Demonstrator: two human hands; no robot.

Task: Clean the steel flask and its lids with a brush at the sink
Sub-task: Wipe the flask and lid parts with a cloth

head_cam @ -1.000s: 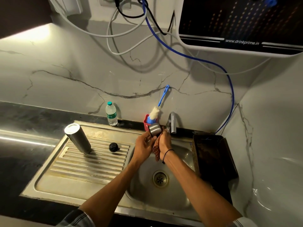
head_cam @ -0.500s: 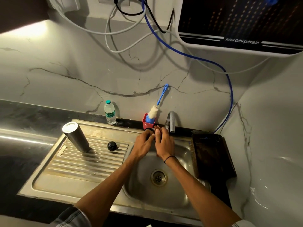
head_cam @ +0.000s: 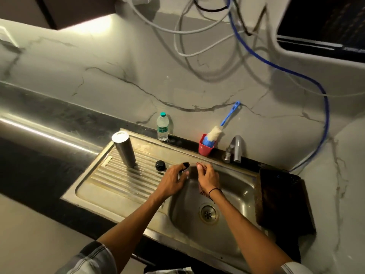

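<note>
While the left hand [head_cam: 173, 179] curls its fingers around a steel cup lid [head_cam: 184, 170] with a dark rim at the back edge of the sink basin [head_cam: 233, 196], the right hand [head_cam: 208, 177] sits just beside it, fingers bent around a reddish-brown scrub cloth [head_cam: 203, 191] barely showing beneath the palm. On the ribbed drainboard [head_cam: 122, 180] the steel flask [head_cam: 124, 149] stands upside down, with a black stopper lid [head_cam: 160, 165] near it. A blue-handled bottle brush [head_cam: 217, 131] leans in a red cup [head_cam: 205, 148] beside the tap [head_cam: 236, 148].
</note>
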